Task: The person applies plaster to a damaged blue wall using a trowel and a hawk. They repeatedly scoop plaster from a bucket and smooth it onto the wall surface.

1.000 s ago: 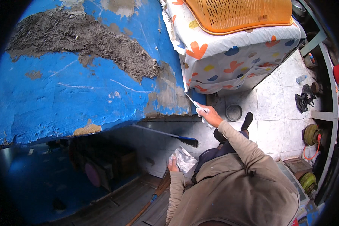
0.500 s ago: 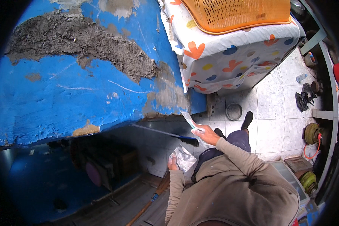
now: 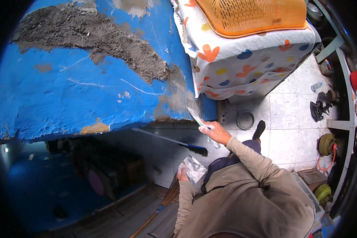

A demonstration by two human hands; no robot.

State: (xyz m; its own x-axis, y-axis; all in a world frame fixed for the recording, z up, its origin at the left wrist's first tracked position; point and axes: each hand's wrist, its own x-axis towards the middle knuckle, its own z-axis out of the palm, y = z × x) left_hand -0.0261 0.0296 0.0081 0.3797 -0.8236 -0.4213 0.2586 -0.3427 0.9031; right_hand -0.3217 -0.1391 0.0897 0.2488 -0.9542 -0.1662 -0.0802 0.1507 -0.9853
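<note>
My right hand (image 3: 215,133) grips a flat scraper (image 3: 194,112), its pale blade laid against the lower corner of the blue wall (image 3: 67,95) where bare grey patches show. A wide band of rough grey cement (image 3: 91,37) crosses the wall's upper part. My left hand (image 3: 182,173) is held close to my body and holds a crumpled whitish plastic bag (image 3: 195,168). Both sleeves are tan.
A long blue-handled brush (image 3: 170,141) leans below the wall. An orange basket (image 3: 254,16) sits on a flower-patterned cover (image 3: 242,65). A round metal dish (image 3: 245,120), my black shoe (image 3: 260,128), a bottle (image 3: 316,86) and yellow reels (image 3: 325,144) lie on the tiled floor.
My right hand dipped with the scraper half a second ago, then moved back up, so the blade is against the wall's corner again. My left hand has barely moved.
</note>
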